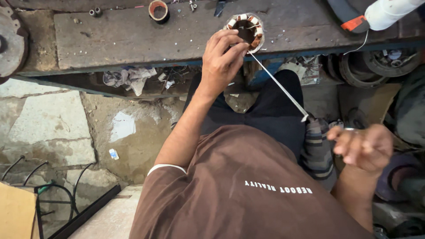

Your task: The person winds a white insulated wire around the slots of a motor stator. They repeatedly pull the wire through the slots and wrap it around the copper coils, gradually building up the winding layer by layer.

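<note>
Holding stator (244, 30) w/ left hand (221, 59); right hand (364, 148) pulls white tape (279, 86) taut.

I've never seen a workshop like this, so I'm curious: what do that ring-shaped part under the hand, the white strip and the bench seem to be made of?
The ring-shaped part looks like dull grey metal, wound with coppery wire coils and white wrapping. The left hand rests on it. The white strip, pulled taut toward the right hand, looks like flat cloth tape or cord, matte; I cannot tell which. The bench seems rough, stained wood with a blue-painted metal edge.
</note>
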